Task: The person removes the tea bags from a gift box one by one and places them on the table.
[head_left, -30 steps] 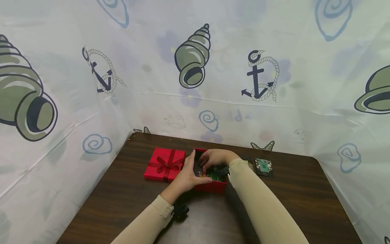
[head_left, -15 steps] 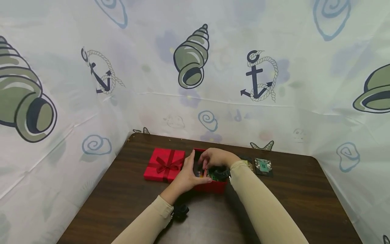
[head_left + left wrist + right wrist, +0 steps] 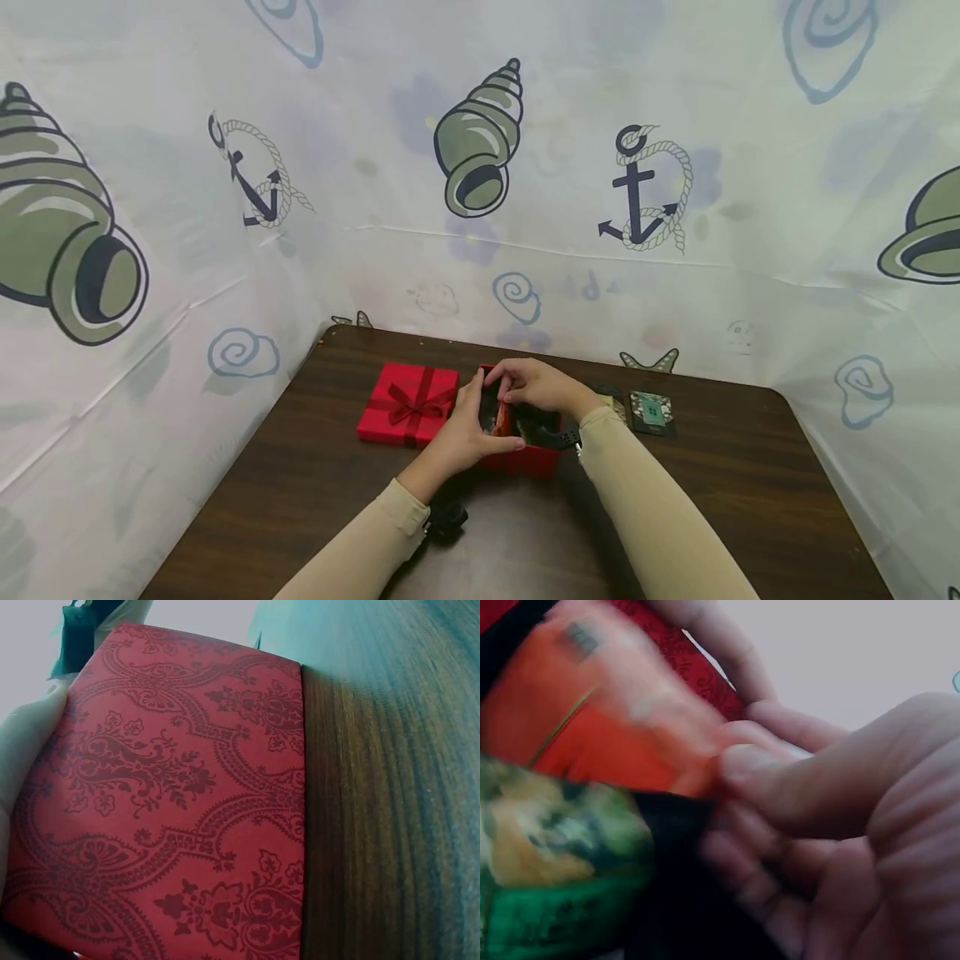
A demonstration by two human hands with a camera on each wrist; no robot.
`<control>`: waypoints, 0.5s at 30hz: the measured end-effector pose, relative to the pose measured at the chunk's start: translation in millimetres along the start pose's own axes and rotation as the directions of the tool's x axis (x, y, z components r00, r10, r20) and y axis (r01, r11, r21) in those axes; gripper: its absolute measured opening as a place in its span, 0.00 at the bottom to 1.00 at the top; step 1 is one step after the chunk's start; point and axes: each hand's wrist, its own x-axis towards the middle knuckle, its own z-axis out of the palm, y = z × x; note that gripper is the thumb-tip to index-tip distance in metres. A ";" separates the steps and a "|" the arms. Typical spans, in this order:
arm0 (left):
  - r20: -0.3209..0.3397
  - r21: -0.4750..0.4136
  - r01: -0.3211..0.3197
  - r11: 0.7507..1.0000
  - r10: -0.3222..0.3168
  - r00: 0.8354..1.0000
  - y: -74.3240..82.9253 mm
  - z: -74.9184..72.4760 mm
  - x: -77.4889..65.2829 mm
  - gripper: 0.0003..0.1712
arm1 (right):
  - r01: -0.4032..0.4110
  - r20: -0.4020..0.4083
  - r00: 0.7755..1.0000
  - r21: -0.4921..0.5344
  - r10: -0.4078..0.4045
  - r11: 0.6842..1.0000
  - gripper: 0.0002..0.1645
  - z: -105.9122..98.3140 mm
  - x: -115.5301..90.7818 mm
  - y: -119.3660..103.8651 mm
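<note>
1. The pale cloth (image 3: 405, 208), printed with shells and anchors, rises at twelve o'clock behind everything.
2. The dark wooden table (image 3: 720, 500) spreads in front of it.
3. The red box (image 3: 517, 463) stands uncovered near the table's far side, its wall patterned with darker scrolls.
4. The red lid (image 3: 396, 387), tied with a ribbon bow, lies at the box's nine o'clock.
5. The left hand (image 3: 463, 435) is spread around the box's near-left corner, fingers along the nine o'clock side, thumb toward six.
6. The right hand (image 3: 542, 390) reaches over the opening from about two o'clock, pinching the orange packet (image 3: 600, 742) between thumb and fingers; that packet is within the box's nine o'clock half.
7. A dark packet (image 3: 651, 413) with a teal label lies at the box's three o'clock.
8. A green-labelled packet (image 3: 562, 892), blurred, shows at eight o'clock in the right wrist view.
</note>
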 end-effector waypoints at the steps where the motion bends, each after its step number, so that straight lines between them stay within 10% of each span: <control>1: -0.002 -0.002 0.006 1.000 -0.006 1.000 0.2 0.0 -0.3 0.82 | 0.014 -0.024 1.000 0.027 -0.014 1.000 0.18 -0.2 -1.7 0.6; 15: -0.005 0.024 0.037 0.999 -0.037 0.999 -2.2 0.7 1.7 0.83 | 0.037 -0.150 0.989 0.149 -0.014 0.988 0.16 -2.7 -11.4 1.8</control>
